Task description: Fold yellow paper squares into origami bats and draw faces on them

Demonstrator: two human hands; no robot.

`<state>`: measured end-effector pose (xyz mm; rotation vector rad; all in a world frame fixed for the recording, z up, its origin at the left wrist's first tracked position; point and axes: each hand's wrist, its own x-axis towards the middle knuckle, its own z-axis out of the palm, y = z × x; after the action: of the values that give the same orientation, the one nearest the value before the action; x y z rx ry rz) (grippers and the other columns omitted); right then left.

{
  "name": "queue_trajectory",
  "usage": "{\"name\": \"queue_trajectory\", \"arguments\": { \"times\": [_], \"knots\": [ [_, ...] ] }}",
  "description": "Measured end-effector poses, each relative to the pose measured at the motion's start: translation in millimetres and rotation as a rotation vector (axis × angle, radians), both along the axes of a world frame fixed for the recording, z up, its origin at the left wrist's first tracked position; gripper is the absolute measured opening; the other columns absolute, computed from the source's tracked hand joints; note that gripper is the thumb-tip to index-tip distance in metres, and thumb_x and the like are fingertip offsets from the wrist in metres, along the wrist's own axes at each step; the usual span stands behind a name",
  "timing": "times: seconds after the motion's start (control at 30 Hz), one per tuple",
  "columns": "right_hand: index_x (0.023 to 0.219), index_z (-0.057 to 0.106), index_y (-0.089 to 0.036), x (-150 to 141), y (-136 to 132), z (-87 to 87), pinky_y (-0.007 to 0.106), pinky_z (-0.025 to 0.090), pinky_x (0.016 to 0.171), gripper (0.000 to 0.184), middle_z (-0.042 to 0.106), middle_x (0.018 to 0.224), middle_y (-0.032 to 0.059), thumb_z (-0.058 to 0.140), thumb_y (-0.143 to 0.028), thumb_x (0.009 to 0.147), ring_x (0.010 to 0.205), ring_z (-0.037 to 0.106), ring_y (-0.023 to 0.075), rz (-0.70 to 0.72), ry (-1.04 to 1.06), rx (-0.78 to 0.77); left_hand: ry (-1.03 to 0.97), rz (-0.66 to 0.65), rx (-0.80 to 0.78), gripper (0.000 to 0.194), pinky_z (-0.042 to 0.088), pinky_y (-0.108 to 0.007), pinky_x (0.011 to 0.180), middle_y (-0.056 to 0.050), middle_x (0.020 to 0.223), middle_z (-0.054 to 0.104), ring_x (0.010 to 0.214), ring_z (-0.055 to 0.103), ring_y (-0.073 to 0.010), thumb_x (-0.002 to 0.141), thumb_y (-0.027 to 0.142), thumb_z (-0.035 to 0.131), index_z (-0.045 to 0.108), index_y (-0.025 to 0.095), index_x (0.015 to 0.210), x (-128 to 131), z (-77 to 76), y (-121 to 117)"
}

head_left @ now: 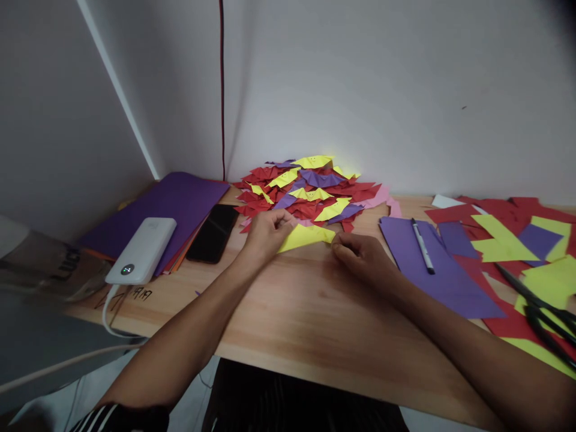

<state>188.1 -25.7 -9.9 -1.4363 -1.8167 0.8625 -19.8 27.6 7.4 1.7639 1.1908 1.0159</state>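
A yellow folded paper (303, 237) is stretched between my two hands, just above the wooden table (306, 324). My left hand (271, 230) pinches its left end, the fingers closed over the edge. At the right tip, my right hand (357, 255) grips the paper between thumb and curled fingers. Right behind the hands lies a heap of folded paper shapes (310, 195) in red, yellow, purple and pink. A few yellow ones in the heap bear small drawn faces.
Purple sheets (432, 270) with a pen (423, 247) lie to the right, beside coloured scraps (504, 240) and black scissors (540, 309). On the left are a phone (213, 233), a white power bank (143, 252) with a cable, and a stack of coloured paper (180, 195). A wall stands behind.
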Motion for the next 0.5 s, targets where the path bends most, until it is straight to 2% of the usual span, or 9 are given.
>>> {"name": "queue_trajectory", "arguments": {
  "times": [0.07,0.2,0.3,0.5],
  "knots": [
    [0.061,0.043,-0.019,1,0,-0.7,0.025,0.027,0.053,0.022,0.041,0.058,-0.0042,0.045,-0.022,0.082,0.057,0.038,0.0105,-0.026,0.022,0.009,0.01,-0.003,-0.015,0.018,0.03,-0.021,0.054,0.002,0.062,0.052,0.057,0.043,-0.008,0.077,0.029,0.058,0.061,0.013,0.07,-2,2.4,1],
    [0.067,0.046,-0.019,-1,-2,0.9,0.025,0.03,0.055,0.028,0.045,0.063,-0.0033,0.041,-0.032,0.091,0.06,0.041,0.0111,-0.063,0.082,0.039,0.059,-0.122,-0.056,0.022,0.029,-0.021,0.053,0.001,0.062,0.055,0.057,0.043,-0.0084,0.076,0.033,0.062,0.063,0.012,0.071,2,-3.7,0],
    [0.072,0.048,-0.019,-5,-5,2.1,0.025,0.03,0.053,0.029,0.046,0.064,-0.0032,0.043,-0.038,0.093,0.06,0.041,0.0111,-0.012,0.094,0.029,0.086,-0.18,-0.054,0.022,0.027,-0.021,0.051,0.002,0.059,0.052,0.055,0.041,-0.0078,0.075,0.034,0.064,0.064,0.012,0.07,10,-10.5,-6],
    [0.075,0.055,-0.018,-8,-6,-0.6,0.025,0.03,0.051,0.022,0.051,0.065,-0.0025,0.05,-0.034,0.09,0.058,0.042,0.0105,0.081,-0.023,0.061,0.043,-0.269,-0.034,0.02,0.036,-0.021,0.058,0.0,0.069,0.062,0.064,0.051,-0.0099,0.08,0.031,0.06,0.066,0.014,0.072,19,-13.7,-16]
  ]
}}
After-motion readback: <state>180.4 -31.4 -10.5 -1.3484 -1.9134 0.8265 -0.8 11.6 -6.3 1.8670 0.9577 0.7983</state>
